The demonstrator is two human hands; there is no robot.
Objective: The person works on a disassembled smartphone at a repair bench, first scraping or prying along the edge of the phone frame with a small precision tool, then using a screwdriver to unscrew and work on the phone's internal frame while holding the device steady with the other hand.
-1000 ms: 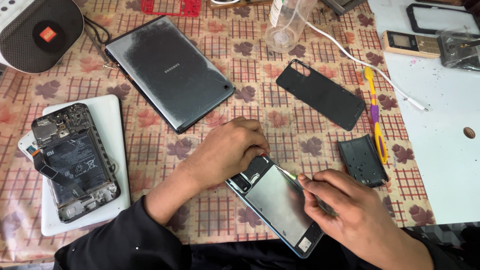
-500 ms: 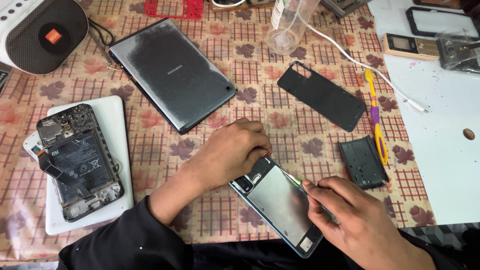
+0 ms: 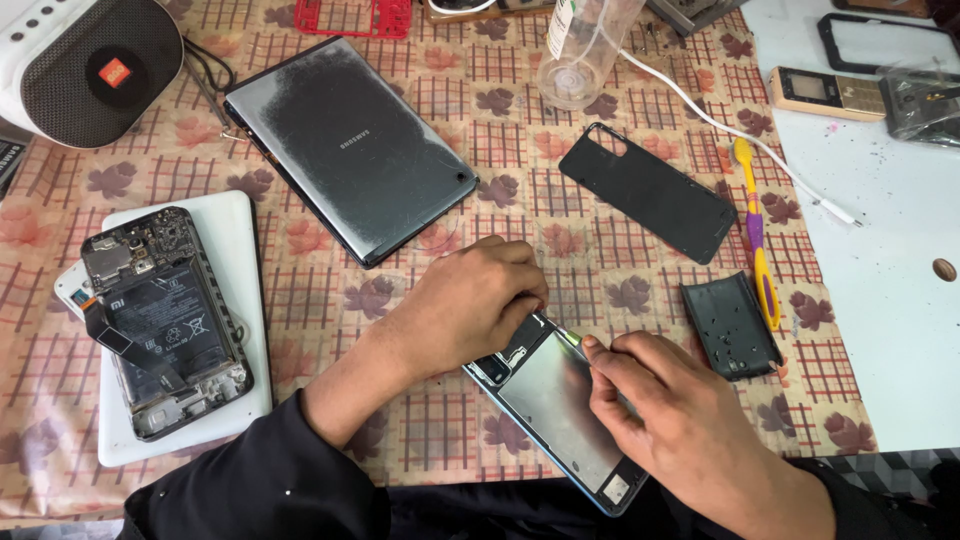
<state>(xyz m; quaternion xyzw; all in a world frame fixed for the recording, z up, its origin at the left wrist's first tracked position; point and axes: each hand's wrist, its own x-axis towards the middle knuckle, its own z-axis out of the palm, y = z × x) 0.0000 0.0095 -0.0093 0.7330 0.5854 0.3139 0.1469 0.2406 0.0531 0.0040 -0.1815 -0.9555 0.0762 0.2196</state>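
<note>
Open phone [image 3: 560, 420] lies flat at the tabletop's [image 3: 420, 440] near edge, back off. Left hand [image 3: 470, 305] presses its top end, fingers curled on the frame. Right hand [image 3: 665, 430] pinches something thin at the right rim; can't tell what. Looks like prying: next needs steady, shallow leverage. Back cover [image 3: 650, 192] lies well apart.

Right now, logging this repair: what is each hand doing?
Left hand: curled, pressing down the top end of the opened blue-edged phone.
Right hand: fingertips pinched at the phone's edge; any tool cannot be told.
</note>
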